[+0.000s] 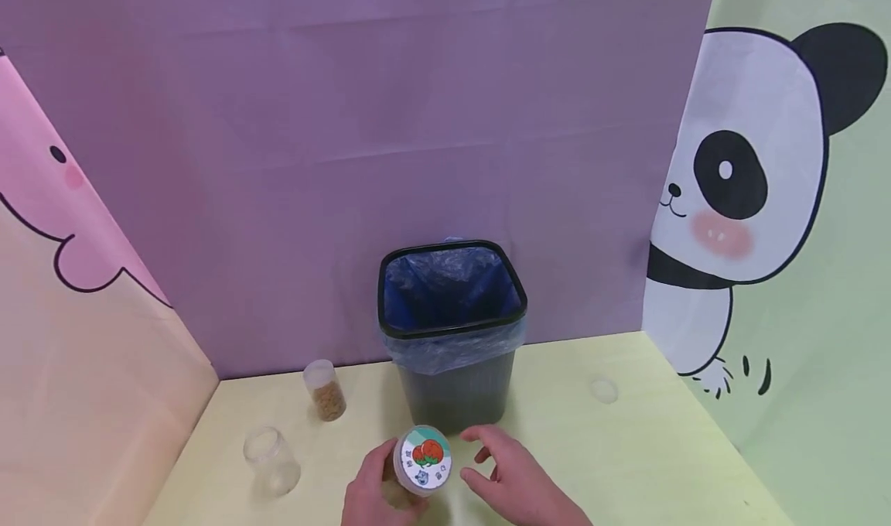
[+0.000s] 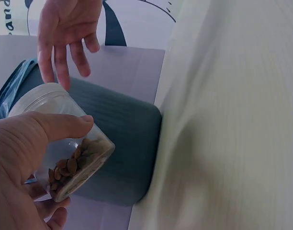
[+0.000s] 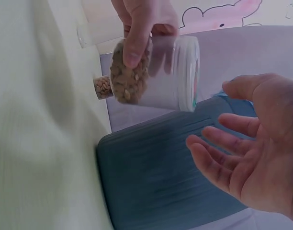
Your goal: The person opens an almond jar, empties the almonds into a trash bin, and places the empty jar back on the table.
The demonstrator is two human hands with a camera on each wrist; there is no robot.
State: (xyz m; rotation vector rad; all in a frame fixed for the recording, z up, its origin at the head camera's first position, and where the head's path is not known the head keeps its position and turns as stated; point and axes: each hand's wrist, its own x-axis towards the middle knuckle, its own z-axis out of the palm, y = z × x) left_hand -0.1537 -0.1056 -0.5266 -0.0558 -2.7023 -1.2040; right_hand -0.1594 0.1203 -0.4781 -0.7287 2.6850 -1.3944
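Note:
My left hand (image 1: 378, 489) grips a clear plastic jar (image 3: 163, 72) by its side, thumb on one side and fingers round the other. Brown nuts or seeds (image 2: 72, 163) fill its lower part. A lid with a tomato-like picture (image 1: 423, 459) tops the jar and faces up toward the head camera. My right hand (image 1: 518, 476) hovers just to the right of the lid, apart from it, with relaxed, slightly bent fingers and nothing in them.
Behind the hands stands a grey trash bin (image 1: 455, 391) with a black rim and blue liner. On the table (image 1: 668, 449) at left are an uncovered clear jar (image 1: 273, 464) and a smaller jar of brown pieces (image 1: 326, 393). A clear round lid (image 1: 604, 390) lies at right.

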